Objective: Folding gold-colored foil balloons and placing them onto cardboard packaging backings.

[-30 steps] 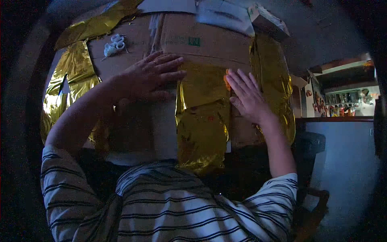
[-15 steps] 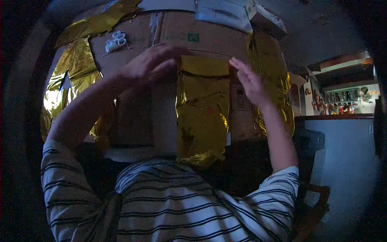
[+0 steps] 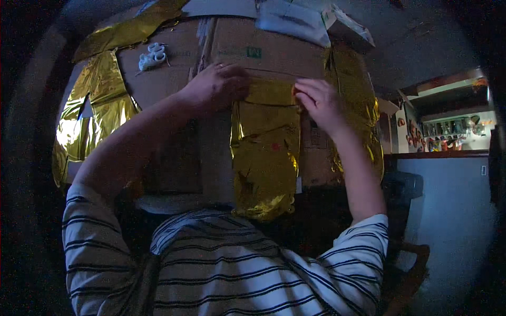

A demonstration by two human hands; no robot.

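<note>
A long strip of gold foil (image 3: pixel 266 152) lies over a brown cardboard surface (image 3: pixel 179 68) in front of me, with its lower end hanging past the near edge. Its top is folded into a flat band (image 3: pixel 269 93). My left hand (image 3: pixel 219 87) is closed at the band's left end, fingers curled over the foil. At the right end, my right hand (image 3: pixel 319 102) pinches the foil's edge between thumb and fingers. The left fingertips are partly hidden.
Crinkled gold foil (image 3: pixel 100 95) covers the left side, and more foil (image 3: pixel 356 95) lies on the right. A small white looped object (image 3: pixel 153 56) rests at the upper left. White packages (image 3: pixel 295 23) stand along the far edge. A wooden chair arm (image 3: pixel 416 268) is at the lower right.
Both hands have come down onto the top of the foil strip. Their fingers, stretched out before, are now closed on its two upper ends.
</note>
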